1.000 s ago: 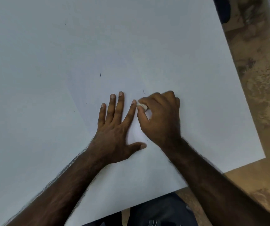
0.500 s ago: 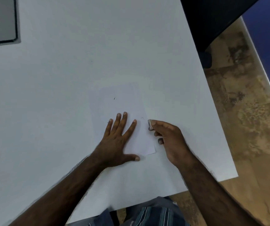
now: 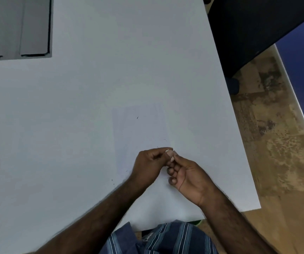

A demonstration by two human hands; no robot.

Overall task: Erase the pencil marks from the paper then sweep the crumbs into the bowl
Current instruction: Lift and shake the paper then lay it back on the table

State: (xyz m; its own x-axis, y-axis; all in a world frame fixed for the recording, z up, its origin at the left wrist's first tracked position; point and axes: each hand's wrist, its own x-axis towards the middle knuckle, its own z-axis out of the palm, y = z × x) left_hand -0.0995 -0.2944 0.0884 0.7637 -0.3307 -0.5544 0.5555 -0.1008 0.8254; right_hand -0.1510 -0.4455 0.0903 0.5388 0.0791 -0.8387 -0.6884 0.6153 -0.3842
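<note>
Hands meet above the near edge of the paper [image 3: 140,129], and I see both of them lifted close together over the white table [image 3: 74,125]. My right hand [image 3: 189,178] pinches a small pale eraser [image 3: 172,158] between thumb and forefinger, with the other fingers curled loosely beneath. My left hand [image 3: 149,165] has its fingers curled in, and its fingertips [image 3: 168,153] touch the eraser from the other side, so both hands hold it at once. I cannot tell which hand carries more of it, since the eraser is mostly hidden by the fingers.

The paper lies flat on the table, faint against the white surface, just beyond the hands. A short dark pencil mark [image 3: 137,117] shows near its middle, and another small mark [image 3: 165,139] sits near its right edge. A few tiny dark specks [image 3: 112,180] lie on the table just left of my left wrist.

At the far left corner of the table there is a grey flat panel [image 3: 15,26]. To the right, past the table edge, I see a brown mottled floor [image 3: 279,143] and a dark object [image 3: 253,30] above it. A striped blue shirt [image 3: 165,239] fills the bottom of the view.
</note>
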